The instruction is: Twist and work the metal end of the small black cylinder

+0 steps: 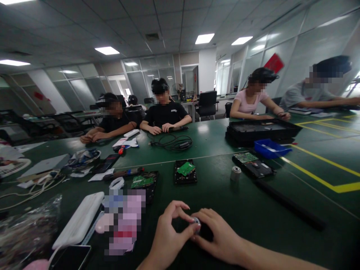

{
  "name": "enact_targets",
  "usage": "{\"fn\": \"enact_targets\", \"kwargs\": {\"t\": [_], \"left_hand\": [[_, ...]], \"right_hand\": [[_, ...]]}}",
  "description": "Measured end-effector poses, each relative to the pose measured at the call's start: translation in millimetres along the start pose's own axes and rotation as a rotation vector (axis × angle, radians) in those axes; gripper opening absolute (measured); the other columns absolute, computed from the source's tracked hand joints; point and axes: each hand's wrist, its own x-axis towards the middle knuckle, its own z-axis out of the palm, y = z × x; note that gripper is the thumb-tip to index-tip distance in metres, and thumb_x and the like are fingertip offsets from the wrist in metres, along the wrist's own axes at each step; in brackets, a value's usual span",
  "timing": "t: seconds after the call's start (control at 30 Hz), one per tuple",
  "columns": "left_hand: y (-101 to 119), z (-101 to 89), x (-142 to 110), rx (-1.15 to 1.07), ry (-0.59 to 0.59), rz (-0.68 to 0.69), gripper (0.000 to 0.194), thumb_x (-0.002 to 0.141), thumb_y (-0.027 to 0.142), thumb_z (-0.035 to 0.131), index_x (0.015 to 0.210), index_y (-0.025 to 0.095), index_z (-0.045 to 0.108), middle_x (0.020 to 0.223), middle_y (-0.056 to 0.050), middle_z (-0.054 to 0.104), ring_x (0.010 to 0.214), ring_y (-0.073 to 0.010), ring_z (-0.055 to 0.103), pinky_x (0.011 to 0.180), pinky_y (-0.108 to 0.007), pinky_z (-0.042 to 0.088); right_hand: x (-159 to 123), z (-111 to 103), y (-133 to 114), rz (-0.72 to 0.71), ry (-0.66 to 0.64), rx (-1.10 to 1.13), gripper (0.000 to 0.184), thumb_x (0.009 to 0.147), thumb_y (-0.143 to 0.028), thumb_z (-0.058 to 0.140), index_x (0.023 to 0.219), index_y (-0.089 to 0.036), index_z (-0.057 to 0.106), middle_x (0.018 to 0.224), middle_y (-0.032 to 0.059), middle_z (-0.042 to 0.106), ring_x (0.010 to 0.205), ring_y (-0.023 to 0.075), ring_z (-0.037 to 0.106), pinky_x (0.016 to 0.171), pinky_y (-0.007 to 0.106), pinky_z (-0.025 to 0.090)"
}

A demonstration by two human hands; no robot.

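Low in the view, my left hand and my right hand meet just above the green table. Between their fingertips is a small silver round metal part, mostly covered by the fingers. My left thumb presses on its near face, and my right fingers close around its far side. Beyond my hands lies a black hard drive with a loose green circuit board on top. Right of it, a silver metal cylinder stands upright on the table.
To the right are another drive with a board, a blue tray, a black bar and a large black case. Leftward lie an electric screwdriver, a white box and a phone. Several people sit across the table.
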Motion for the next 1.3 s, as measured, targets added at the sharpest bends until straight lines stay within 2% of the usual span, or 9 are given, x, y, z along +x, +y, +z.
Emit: {"fn": "enact_targets", "kwargs": {"t": [0.13,0.3,0.47,0.63,0.8,0.9,1.0,1.1,1.3], "left_hand": [[-2,0.0,-2,0.041,0.028,0.056,0.011,0.074,0.022,0.074,0.078,0.020,0.064,0.082,-0.001,0.071,0.082,-0.0201,0.069,0.079,-0.031,0.052],[-2,4.3,-5,0.021,0.079,0.089,0.009,0.076,0.023,0.074,0.077,0.019,0.065,0.080,-0.002,0.066,0.076,-0.0174,0.068,0.074,-0.027,0.054],[-2,-27.5,-8,0.054,0.230,0.086,0.015,0.079,0.031,0.072,0.083,0.020,0.063,0.083,-0.003,0.070,0.081,-0.0193,0.071,0.080,-0.032,0.055],[-37,-61.5,-38,0.388,0.226,0.052,0.017,0.081,0.034,0.069,0.086,0.022,0.060,0.080,-0.002,0.073,0.075,-0.0215,0.073,0.068,-0.031,0.059],[-80,-56.3,-60,0.454,0.240,0.116,0.022,0.088,0.041,0.060,0.101,0.023,0.057,0.090,-0.005,0.075,0.082,-0.0220,0.075,0.072,-0.033,0.062],[-88,-52.9,-61,0.470,0.274,0.142,0.029,0.088,0.043,0.060,0.108,0.023,0.058,0.096,-0.006,0.075,0.084,-0.0221,0.075,0.074,-0.033,0.062],[-76,-47.3,-53,0.432,0.281,0.175,0.021,0.089,0.043,0.059,0.097,0.023,0.063,0.095,-0.005,0.075,0.080,-0.0206,0.075,0.070,-0.030,0.062],[-50,-30.3,-37,0.280,0.288,0.195,0.014,0.087,0.034,0.062,0.096,0.024,0.059,0.084,-0.001,0.076,0.079,-0.0199,0.074,0.073,-0.029,0.061],[-13,11.6,-15,-0.081,0.141,0.223,0.020,0.082,0.020,0.063,0.091,0.027,0.046,0.079,0.003,0.076,0.076,-0.0165,0.073,0.075,-0.026,0.057]], "right_hand": [[0,0,1,0.004,0.000,0.001,0.025,0.082,-0.026,0.063,0.107,-0.020,0.060,0.101,0.0048,0.065,0.091,0.0206,0.058,0.083,0.033,0.043],[-1,1,2,0.009,-0.003,0.001,0.024,0.083,-0.028,0.062,0.105,-0.020,0.060,0.103,0.0054,0.065,0.092,0.0210,0.058,0.084,0.034,0.044],[0,-3,-2,0.056,-0.030,0.008,0.028,0.084,-0.031,0.063,0.110,-0.021,0.060,0.105,0.0060,0.065,0.095,0.0228,0.058,0.087,0.036,0.045],[-1,-6,-4,0.086,-0.052,0.021,0.029,0.085,-0.033,0.062,0.112,-0.022,0.060,0.107,0.0062,0.065,0.098,0.0237,0.058,0.090,0.038,0.045],[-1,-4,-4,0.119,-0.058,0.026,0.031,0.085,-0.035,0.062,0.113,-0.023,0.061,0.109,0.0068,0.065,0.100,0.0248,0.058,0.091,0.040,0.046],[-1,-5,-5,0.120,-0.061,0.031,0.031,0.085,-0.035,0.062,0.114,-0.023,0.061,0.111,0.0072,0.064,0.102,0.0251,0.059,0.091,0.039,0.047],[1,-5,-6,0.117,-0.056,0.009,0.032,0.085,-0.035,0.061,0.114,-0.023,0.061,0.112,0.0076,0.065,0.102,0.0258,0.059,0.093,0.039,0.046],[2,-5,-6,0.095,-0.064,-0.003,0.030,0.084,-0.032,0.061,0.112,-0.022,0.061,0.108,0.0080,0.066,0.099,0.0250,0.059,0.089,0.038,0.047],[4,-1,0,0.059,-0.046,-0.018,0.030,0.080,-0.030,0.060,0.107,-0.017,0.062,0.105,0.0111,0.067,0.097,0.0259,0.060,0.087,0.038,0.047]]}}
